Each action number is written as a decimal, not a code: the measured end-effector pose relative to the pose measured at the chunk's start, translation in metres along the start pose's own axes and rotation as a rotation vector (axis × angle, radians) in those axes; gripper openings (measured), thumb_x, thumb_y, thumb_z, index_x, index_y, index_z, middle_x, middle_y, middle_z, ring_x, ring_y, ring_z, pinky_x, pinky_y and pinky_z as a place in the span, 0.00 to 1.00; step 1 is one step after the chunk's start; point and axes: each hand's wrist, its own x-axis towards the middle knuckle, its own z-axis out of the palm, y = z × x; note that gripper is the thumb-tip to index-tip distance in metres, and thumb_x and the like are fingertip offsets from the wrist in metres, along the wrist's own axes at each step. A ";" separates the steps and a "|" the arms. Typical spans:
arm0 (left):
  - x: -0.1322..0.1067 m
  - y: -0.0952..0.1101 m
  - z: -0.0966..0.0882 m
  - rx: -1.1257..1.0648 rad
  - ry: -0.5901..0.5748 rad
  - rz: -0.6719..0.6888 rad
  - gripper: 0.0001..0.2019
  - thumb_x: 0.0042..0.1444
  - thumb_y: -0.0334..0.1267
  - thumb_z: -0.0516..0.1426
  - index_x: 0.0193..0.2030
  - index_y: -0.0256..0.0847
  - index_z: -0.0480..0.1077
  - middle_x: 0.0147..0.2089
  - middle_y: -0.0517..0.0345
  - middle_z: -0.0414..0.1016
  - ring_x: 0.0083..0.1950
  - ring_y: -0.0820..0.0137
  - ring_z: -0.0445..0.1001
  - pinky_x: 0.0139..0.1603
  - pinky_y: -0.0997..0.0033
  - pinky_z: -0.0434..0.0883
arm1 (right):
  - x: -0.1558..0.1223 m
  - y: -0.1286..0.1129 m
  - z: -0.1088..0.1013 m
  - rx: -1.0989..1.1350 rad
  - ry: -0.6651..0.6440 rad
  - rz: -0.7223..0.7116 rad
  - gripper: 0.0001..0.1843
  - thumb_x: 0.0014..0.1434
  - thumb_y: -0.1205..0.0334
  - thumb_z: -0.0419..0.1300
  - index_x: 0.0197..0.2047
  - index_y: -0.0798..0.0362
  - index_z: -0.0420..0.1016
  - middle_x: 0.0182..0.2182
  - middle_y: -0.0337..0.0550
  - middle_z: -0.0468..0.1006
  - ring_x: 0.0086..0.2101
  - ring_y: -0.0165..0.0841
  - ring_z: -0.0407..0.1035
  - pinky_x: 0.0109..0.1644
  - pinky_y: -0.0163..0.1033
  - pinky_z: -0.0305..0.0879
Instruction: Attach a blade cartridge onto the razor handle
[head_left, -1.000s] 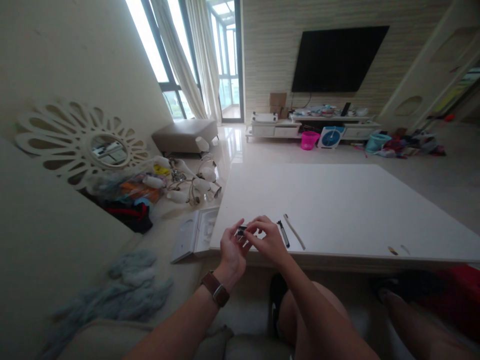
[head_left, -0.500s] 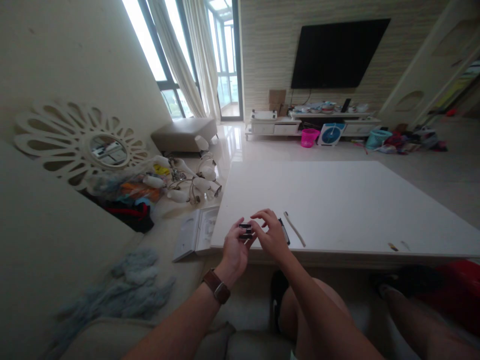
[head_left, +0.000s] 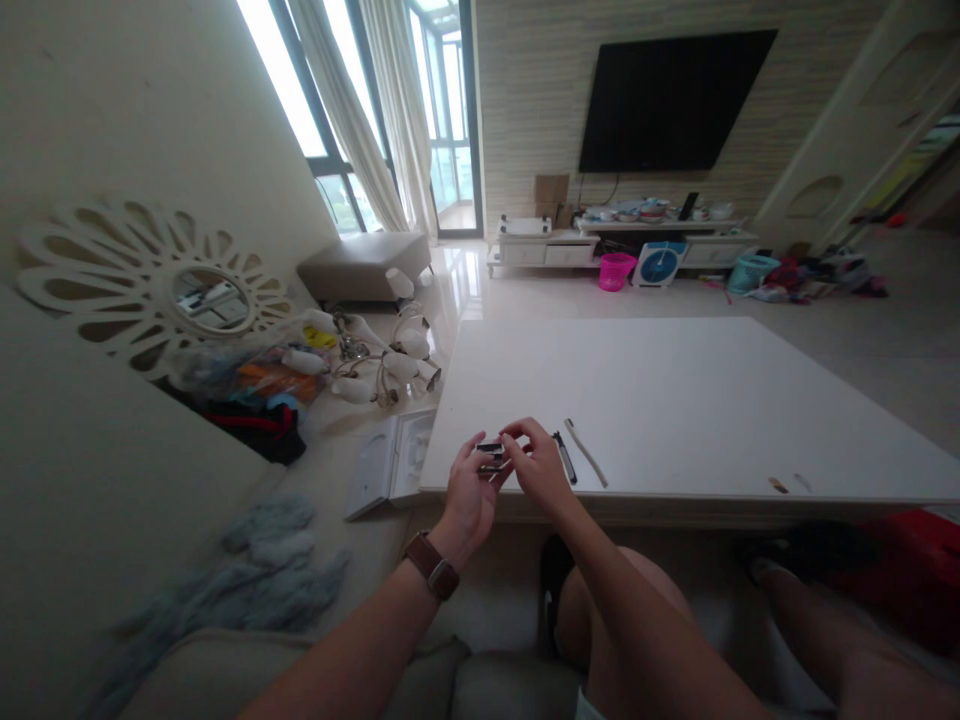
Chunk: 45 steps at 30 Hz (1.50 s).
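At far left, a round mirror point(head_left: 212, 299) sits in a pale frame of looping, petal-shaped cutouts. A fluffy grey-blue cloth point(head_left: 259, 570) lies below it in soft folds. Next comes a chandelier point(head_left: 401, 366) on the floor, all curved metal arms and whitish, cup-like shades. An open white box point(head_left: 372, 468) with a moulded interior stands beside the table's left end. The left hand point(head_left: 469, 495), its wrist in a brown band point(head_left: 432, 566), is closed around a small dark-and-pale object point(head_left: 490, 457) with straight edges, held above the table's near edge. The right hand point(head_left: 540, 465) meets it there, fingertips at the object's right side; whether they pinch it I cannot tell. Just right, a slim black piece point(head_left: 565, 459) and a longer, slightly bent pale strip point(head_left: 586, 453) lie on the smooth white tabletop point(head_left: 675, 400).
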 end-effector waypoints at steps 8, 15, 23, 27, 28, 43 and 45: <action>0.000 0.000 0.000 0.005 0.003 0.010 0.30 0.44 0.17 0.52 0.55 0.39 0.63 0.42 0.49 0.78 0.42 0.67 0.78 0.48 0.64 0.75 | 0.001 -0.002 -0.001 0.001 0.014 -0.031 0.06 0.60 0.65 0.57 0.33 0.53 0.74 0.34 0.40 0.72 0.36 0.32 0.70 0.33 0.35 0.64; 0.002 -0.003 0.001 -0.012 0.034 0.031 0.29 0.44 0.15 0.53 0.53 0.41 0.63 0.50 0.47 0.75 0.49 0.66 0.76 0.53 0.62 0.73 | 0.000 -0.002 -0.001 -0.028 -0.009 -0.048 0.07 0.59 0.66 0.59 0.29 0.53 0.75 0.32 0.40 0.72 0.34 0.31 0.68 0.33 0.35 0.63; 0.001 0.003 0.001 -0.104 0.043 -0.012 0.16 0.55 0.28 0.52 0.51 0.41 0.66 0.47 0.49 0.76 0.41 0.69 0.77 0.40 0.70 0.73 | 0.000 -0.002 0.001 0.001 -0.106 -0.085 0.07 0.54 0.74 0.60 0.29 0.53 0.76 0.35 0.41 0.72 0.38 0.33 0.67 0.34 0.35 0.64; 0.001 0.003 0.001 -0.120 0.031 0.001 0.14 0.57 0.33 0.54 0.50 0.41 0.68 0.46 0.50 0.76 0.41 0.69 0.76 0.42 0.69 0.73 | -0.003 -0.002 0.002 -0.059 -0.162 -0.196 0.09 0.50 0.76 0.62 0.30 0.52 0.77 0.37 0.42 0.71 0.40 0.34 0.66 0.38 0.37 0.66; 0.001 0.003 0.001 -0.128 0.030 0.011 0.14 0.57 0.33 0.54 0.50 0.41 0.69 0.46 0.51 0.76 0.42 0.69 0.76 0.44 0.68 0.73 | -0.004 -0.001 0.003 -0.072 -0.176 -0.222 0.09 0.49 0.77 0.63 0.30 0.52 0.77 0.37 0.42 0.71 0.41 0.35 0.66 0.40 0.38 0.66; 0.001 0.004 0.001 -0.118 0.074 0.048 0.11 0.55 0.33 0.55 0.46 0.40 0.70 0.44 0.52 0.76 0.41 0.69 0.75 0.44 0.67 0.72 | -0.004 -0.005 0.001 -0.067 -0.172 -0.255 0.06 0.58 0.73 0.60 0.34 0.52 0.74 0.36 0.42 0.73 0.40 0.35 0.67 0.42 0.40 0.66; 0.001 0.004 0.001 -0.142 0.069 0.048 0.10 0.55 0.33 0.55 0.44 0.40 0.70 0.42 0.52 0.76 0.41 0.69 0.75 0.45 0.67 0.72 | -0.003 -0.004 0.000 -0.013 -0.134 -0.201 0.05 0.61 0.71 0.58 0.37 0.52 0.73 0.34 0.41 0.75 0.37 0.34 0.69 0.40 0.39 0.67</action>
